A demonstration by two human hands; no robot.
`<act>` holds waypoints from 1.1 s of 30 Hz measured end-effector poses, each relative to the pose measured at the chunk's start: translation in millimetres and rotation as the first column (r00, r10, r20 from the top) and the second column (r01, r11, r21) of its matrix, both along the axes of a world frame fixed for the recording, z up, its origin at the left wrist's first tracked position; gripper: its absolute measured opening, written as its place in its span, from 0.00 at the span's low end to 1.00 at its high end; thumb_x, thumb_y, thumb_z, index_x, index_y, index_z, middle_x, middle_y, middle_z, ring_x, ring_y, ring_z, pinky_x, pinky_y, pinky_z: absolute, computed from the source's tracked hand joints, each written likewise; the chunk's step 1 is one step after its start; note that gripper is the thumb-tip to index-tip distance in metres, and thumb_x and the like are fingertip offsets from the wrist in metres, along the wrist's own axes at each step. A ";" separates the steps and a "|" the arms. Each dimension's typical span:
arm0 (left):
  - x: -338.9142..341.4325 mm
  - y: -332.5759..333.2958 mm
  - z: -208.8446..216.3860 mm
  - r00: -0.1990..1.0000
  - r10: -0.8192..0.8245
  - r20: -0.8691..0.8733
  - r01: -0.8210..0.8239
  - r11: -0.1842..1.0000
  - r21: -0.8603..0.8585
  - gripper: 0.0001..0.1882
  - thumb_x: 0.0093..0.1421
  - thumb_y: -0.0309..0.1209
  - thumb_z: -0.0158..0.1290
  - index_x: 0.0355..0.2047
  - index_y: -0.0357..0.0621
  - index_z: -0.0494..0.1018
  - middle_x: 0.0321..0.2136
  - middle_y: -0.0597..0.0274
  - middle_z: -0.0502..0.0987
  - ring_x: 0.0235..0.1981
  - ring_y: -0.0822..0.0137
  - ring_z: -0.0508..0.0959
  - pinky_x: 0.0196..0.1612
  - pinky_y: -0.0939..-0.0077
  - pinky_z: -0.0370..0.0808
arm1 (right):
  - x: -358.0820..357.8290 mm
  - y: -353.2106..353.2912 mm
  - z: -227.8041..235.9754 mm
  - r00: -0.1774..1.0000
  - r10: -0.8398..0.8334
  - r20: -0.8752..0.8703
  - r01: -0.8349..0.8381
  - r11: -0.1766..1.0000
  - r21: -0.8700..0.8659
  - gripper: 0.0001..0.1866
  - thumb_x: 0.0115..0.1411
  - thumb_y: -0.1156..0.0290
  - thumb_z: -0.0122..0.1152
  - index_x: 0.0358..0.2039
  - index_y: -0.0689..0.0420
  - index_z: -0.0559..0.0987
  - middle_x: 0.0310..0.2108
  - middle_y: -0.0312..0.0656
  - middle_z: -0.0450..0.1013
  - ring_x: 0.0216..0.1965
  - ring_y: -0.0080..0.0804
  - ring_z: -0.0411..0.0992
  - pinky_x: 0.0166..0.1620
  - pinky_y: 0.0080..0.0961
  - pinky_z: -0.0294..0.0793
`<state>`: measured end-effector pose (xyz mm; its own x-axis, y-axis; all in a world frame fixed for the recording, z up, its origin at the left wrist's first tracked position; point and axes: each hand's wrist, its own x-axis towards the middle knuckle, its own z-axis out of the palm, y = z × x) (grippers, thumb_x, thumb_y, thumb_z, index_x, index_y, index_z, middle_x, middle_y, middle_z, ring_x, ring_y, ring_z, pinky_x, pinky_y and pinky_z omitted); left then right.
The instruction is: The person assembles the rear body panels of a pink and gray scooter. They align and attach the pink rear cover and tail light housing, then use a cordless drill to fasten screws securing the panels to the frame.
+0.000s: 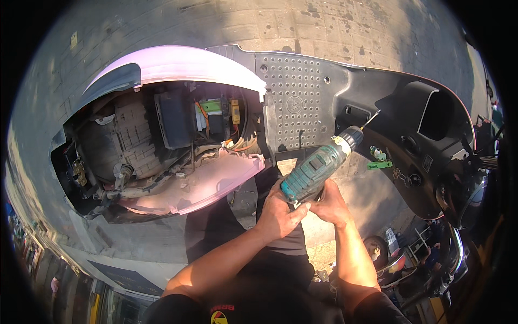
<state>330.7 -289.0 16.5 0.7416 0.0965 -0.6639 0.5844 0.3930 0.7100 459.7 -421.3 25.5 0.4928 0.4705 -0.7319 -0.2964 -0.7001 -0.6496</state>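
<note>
A teal and black cordless drill (314, 171) is held in front of me, its long thin bit pointing up and right. My left hand (278, 216) is closed on the drill's rear end, the thumb near its underside. From the other side my right hand (330, 204) grips it below the body; the drill hides most of those fingers. Under the drill's nose lies the black studded footboard (294, 97) of a scooter. The bit's tip appears over the front panel (372, 86), and I cannot tell whether it touches.
Left of the drill, the scooter's body is uncovered between pink side panels (199, 183), showing wires, a dark box (175, 120) and a yellow part (234, 110). A key with a green tag (379, 164) hangs at the front panel. Another vehicle's wheel (376, 248) stands at lower right.
</note>
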 end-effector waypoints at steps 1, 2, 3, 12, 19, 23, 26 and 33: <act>-0.3 1.3 -0.9 0.996 -0.071 -0.051 0.078 0.984 0.159 0.27 0.54 0.28 0.62 0.54 0.35 0.70 0.51 0.44 0.75 0.57 0.49 0.74 0.61 0.63 0.69 | 16.2 -9.9 -22.2 0.997 0.057 0.043 -0.055 0.997 -0.049 0.30 0.44 0.74 0.72 0.50 0.63 0.74 0.42 0.48 0.77 0.47 0.34 0.75 0.53 0.33 0.73; -4.8 5.1 4.7 0.992 -0.105 -0.069 0.116 0.978 0.175 0.25 0.55 0.28 0.63 0.52 0.34 0.71 0.48 0.44 0.77 0.52 0.48 0.77 0.57 0.62 0.73 | 32.9 -18.6 -48.5 0.999 0.041 -0.028 -0.045 0.981 -0.188 0.29 0.44 0.75 0.70 0.49 0.64 0.74 0.41 0.47 0.78 0.45 0.35 0.75 0.52 0.33 0.73; -11.4 14.1 12.7 0.994 -0.106 0.015 0.102 0.982 0.157 0.21 0.55 0.27 0.62 0.49 0.34 0.73 0.44 0.46 0.79 0.46 0.48 0.80 0.51 0.64 0.76 | 48.7 -26.0 -77.4 0.996 0.036 -0.080 -0.058 0.955 -0.291 0.29 0.43 0.77 0.68 0.49 0.64 0.74 0.39 0.47 0.78 0.44 0.35 0.76 0.50 0.32 0.74; 1.2 120.4 28.8 0.880 -0.419 -0.225 0.441 0.540 0.717 0.30 0.43 0.31 0.68 0.47 0.33 0.74 0.41 0.47 0.77 0.43 0.47 0.78 0.49 0.59 0.76 | 95.4 -37.5 -253.9 0.990 0.127 -0.056 -0.137 0.958 -0.252 0.27 0.41 0.74 0.67 0.45 0.65 0.75 0.34 0.54 0.77 0.36 0.44 0.76 0.43 0.35 0.74; 18.6 127.4 -3.6 0.649 -0.630 -0.425 0.758 0.491 0.429 0.32 0.49 0.38 0.66 0.51 0.33 0.73 0.44 0.45 0.78 0.47 0.46 0.78 0.51 0.58 0.76 | 102.4 -32.8 -282.7 0.975 0.216 0.044 -0.192 0.932 -0.308 0.22 0.45 0.74 0.67 0.42 0.65 0.73 0.29 0.48 0.75 0.29 0.37 0.74 0.34 0.33 0.73; 19.2 125.5 -11.5 0.625 -0.664 -0.411 0.778 0.485 0.399 0.29 0.53 0.37 0.63 0.51 0.31 0.72 0.42 0.44 0.79 0.44 0.45 0.80 0.47 0.58 0.77 | 94.9 -28.4 -283.0 0.863 0.453 0.222 -0.289 0.805 -0.519 0.27 0.46 0.70 0.70 0.48 0.64 0.75 0.47 0.58 0.75 0.51 0.57 0.72 0.56 0.42 0.71; 19.0 125.1 -16.0 0.620 -0.679 -0.394 0.783 0.500 0.371 0.25 0.55 0.35 0.60 0.50 0.31 0.72 0.39 0.42 0.79 0.40 0.44 0.81 0.45 0.57 0.78 | 66.1 -8.1 -259.6 0.741 0.395 0.542 -0.049 0.838 -0.544 0.30 0.49 0.69 0.70 0.53 0.64 0.74 0.48 0.58 0.74 0.52 0.59 0.71 0.59 0.44 0.69; 9.9 118.0 -33.7 0.638 -0.715 -0.285 0.736 0.457 0.500 0.13 0.55 0.25 0.52 0.39 0.29 0.74 0.28 0.45 0.80 0.28 0.49 0.83 0.34 0.59 0.80 | -13.5 82.3 -167.2 0.491 -0.532 -0.690 0.788 0.609 0.091 0.34 0.69 0.45 0.52 0.65 0.58 0.66 0.62 0.47 0.67 0.61 0.39 0.68 0.63 0.38 0.67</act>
